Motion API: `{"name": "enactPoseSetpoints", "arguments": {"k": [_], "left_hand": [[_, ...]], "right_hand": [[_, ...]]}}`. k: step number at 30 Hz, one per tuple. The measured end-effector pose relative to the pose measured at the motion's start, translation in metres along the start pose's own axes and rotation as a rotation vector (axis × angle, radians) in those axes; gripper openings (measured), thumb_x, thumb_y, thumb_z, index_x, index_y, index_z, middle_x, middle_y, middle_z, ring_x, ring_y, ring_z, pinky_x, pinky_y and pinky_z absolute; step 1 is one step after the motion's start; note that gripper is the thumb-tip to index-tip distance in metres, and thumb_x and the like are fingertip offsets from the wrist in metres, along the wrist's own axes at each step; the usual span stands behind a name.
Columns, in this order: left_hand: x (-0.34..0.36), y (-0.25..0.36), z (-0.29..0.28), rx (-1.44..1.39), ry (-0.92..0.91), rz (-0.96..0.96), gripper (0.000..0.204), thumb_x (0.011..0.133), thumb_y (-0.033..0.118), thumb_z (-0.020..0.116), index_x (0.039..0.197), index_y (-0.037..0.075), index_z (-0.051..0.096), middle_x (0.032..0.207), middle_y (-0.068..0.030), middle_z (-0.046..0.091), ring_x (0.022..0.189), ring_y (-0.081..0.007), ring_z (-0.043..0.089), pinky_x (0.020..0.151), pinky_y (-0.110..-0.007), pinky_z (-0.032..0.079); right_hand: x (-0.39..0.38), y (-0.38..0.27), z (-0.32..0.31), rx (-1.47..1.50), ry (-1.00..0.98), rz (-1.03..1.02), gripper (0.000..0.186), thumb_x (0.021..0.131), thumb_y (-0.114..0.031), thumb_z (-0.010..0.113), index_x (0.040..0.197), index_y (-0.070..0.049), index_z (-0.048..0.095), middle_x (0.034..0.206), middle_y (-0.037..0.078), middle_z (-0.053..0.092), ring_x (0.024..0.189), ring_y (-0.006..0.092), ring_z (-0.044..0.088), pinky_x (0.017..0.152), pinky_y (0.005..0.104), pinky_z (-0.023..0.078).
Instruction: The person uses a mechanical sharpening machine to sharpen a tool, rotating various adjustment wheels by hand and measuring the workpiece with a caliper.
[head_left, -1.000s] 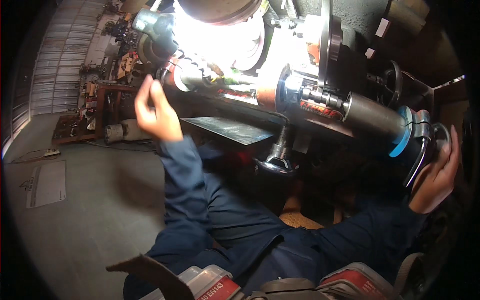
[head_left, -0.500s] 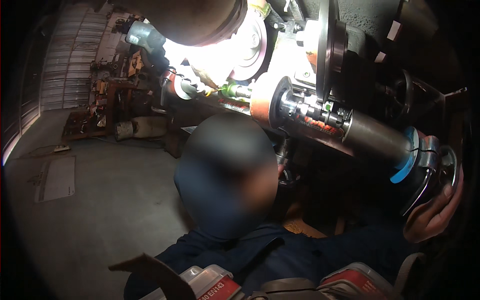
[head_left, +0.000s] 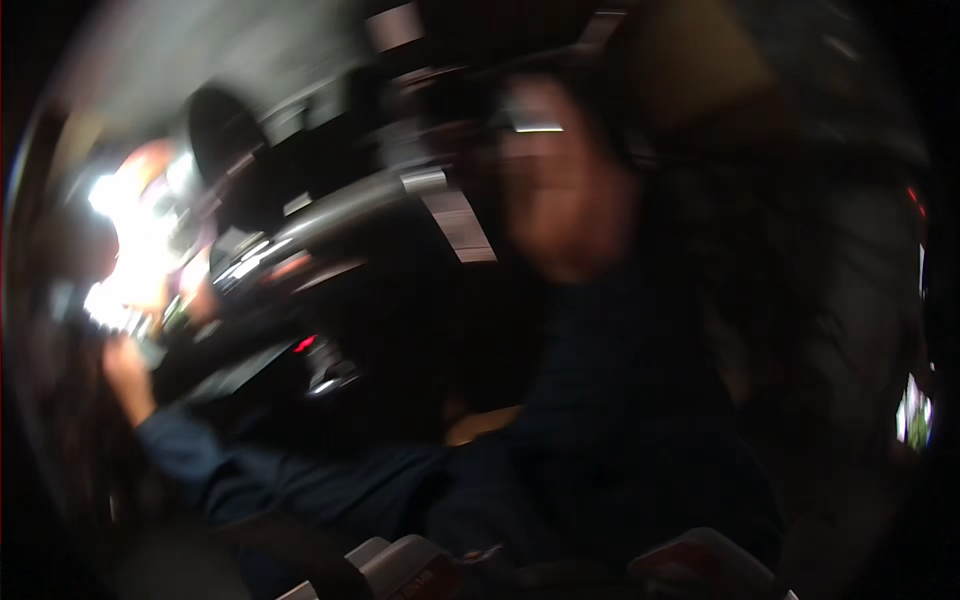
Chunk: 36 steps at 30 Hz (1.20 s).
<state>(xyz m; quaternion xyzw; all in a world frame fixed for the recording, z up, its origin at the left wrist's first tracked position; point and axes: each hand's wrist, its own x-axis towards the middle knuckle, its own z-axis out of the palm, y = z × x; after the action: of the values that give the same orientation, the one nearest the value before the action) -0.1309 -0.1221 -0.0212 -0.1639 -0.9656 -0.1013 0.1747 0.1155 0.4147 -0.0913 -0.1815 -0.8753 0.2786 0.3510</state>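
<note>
The picture is smeared by fast motion. My right hand [head_left: 570,185] is raised at the right end of a long grey metal cylinder [head_left: 345,205]. Its fingers are blurred, and whether it touches the end fitting cannot be told. Far to the left, my left hand [head_left: 128,375] reaches up to the glaringly lit end of the same machine, just below the glare. What its fingers do there is lost in blur. Between the hands, a dark round disc [head_left: 225,150] stands above the shaft.
A strong white light [head_left: 145,235] washes out the machine's left end. Dark machine parts fill the middle below the cylinder. A tan panel [head_left: 700,65] shows at the upper right. Red-and-white cases [head_left: 700,565] sit along the lower edge, close to my chest.
The view has swung right, so the machine now lies farther left. My right hand has left the clamp's lower edge and is higher, heavily blurred. My left hand has come into clear sight.
</note>
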Motion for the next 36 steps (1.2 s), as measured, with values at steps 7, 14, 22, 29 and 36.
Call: {"name": "enactPoseSetpoints", "arguments": {"k": [7, 14, 22, 29, 36], "left_hand": [[0.052, -0.064, 0.096, -0.453, -0.086, 0.060, 0.033, 0.095, 0.022, 0.047, 0.113, -0.005, 0.054, 0.111, -0.0193, 0.058, 0.099, -0.0286, 0.055, 0.088, -0.035, 0.042], [0.061, -0.048, 0.061, -0.283, -0.160, 0.211, 0.043, 0.097, 0.029, 0.046, 0.120, -0.007, 0.049, 0.119, -0.0168, 0.056, 0.107, -0.0248, 0.052, 0.093, -0.033, 0.039], [0.044, -0.059, 0.057, -0.533, -0.216, -0.051, 0.039, 0.098, 0.027, 0.044, 0.120, -0.005, 0.050, 0.114, -0.0147, 0.056, 0.107, -0.0226, 0.051, 0.096, -0.032, 0.037], [0.038, -0.049, 0.039, -0.550, -0.137, -0.042, 0.038, 0.098, 0.027, 0.044, 0.119, -0.004, 0.050, 0.113, -0.0142, 0.056, 0.106, -0.0220, 0.051, 0.095, -0.031, 0.038], [0.027, -0.045, 0.055, -0.586, -0.081, -0.033, 0.037, 0.098, 0.026, 0.044, 0.118, -0.004, 0.051, 0.112, -0.0138, 0.057, 0.105, -0.0213, 0.052, 0.094, -0.031, 0.039]], "right_hand": [[-0.072, -0.018, -0.109, -0.002, 0.048, 0.062, 0.060, 0.083, -0.020, 0.063, 0.132, 0.003, 0.037, 0.126, 0.028, 0.041, 0.115, 0.0362, 0.047, 0.092, 0.0420, 0.040], [-0.182, 0.032, -0.176, -0.290, 0.123, 0.205, 0.032, 0.079, -0.012, 0.063, 0.108, -0.002, 0.056, 0.107, 0.013, 0.054, 0.099, 0.0339, 0.053, 0.083, 0.0404, 0.045], [-0.230, 0.150, -0.223, -0.445, -0.014, 0.772, 0.020, 0.079, -0.006, 0.057, 0.098, 0.000, 0.062, 0.098, 0.021, 0.061, 0.093, 0.0388, 0.057, 0.081, 0.0447, 0.047], [-0.232, 0.232, -0.293, -0.555, 0.192, 0.847, 0.024, 0.082, -0.005, 0.054, 0.104, -0.001, 0.063, 0.100, 0.020, 0.063, 0.092, 0.0374, 0.060, 0.077, 0.0462, 0.049], [-0.169, 0.308, -0.269, -0.917, -0.504, 0.990, 0.027, 0.091, -0.017, 0.047, 0.110, -0.004, 0.062, 0.118, 0.019, 0.056, 0.107, 0.0364, 0.054, 0.086, 0.0490, 0.048]]}}
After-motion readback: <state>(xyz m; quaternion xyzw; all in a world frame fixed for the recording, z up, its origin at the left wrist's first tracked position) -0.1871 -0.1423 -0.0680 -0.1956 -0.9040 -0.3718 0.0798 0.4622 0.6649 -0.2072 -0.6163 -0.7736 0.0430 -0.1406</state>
